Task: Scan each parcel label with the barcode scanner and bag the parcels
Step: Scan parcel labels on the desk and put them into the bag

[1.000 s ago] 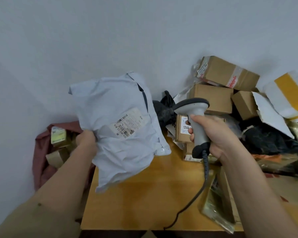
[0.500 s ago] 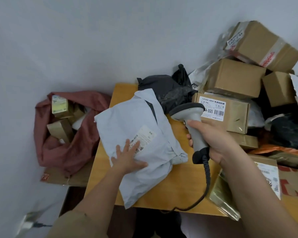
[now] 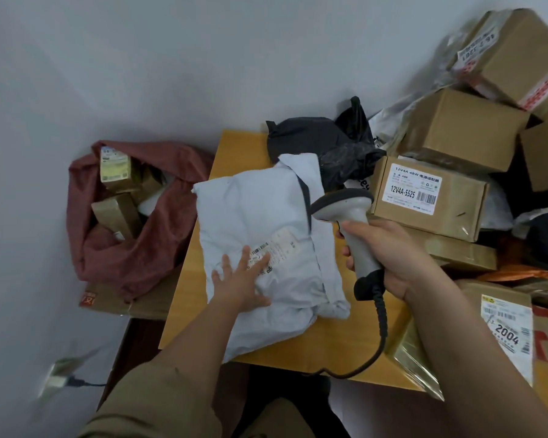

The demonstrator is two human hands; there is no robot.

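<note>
The grey mailer parcel (image 3: 266, 248) lies flat on the wooden table (image 3: 298, 352), its label (image 3: 274, 248) under the spread, straight fingertips of the left hand (image 3: 238, 284). At three o'clock, the right hand (image 3: 393, 251) grips the barcode scanner (image 3: 350, 226), head above the parcel's right edge.

There is one view only, from the camera on my head, so no second view shares any part of it. It looks forward and steeply down over my own arms at the desk (image 3: 200, 298), close enough that my forearms fill the lower part of the picture. The wide lens bends the edges. The white wall (image 3: 171, 58) takes the whole upper half, the desk sits in the middle, and the floor (image 3: 29, 311) shows at lower left beside it. My left hand (image 3: 239, 279) lies near the centre and my right hand (image 3: 389, 251) just right of it.
</note>
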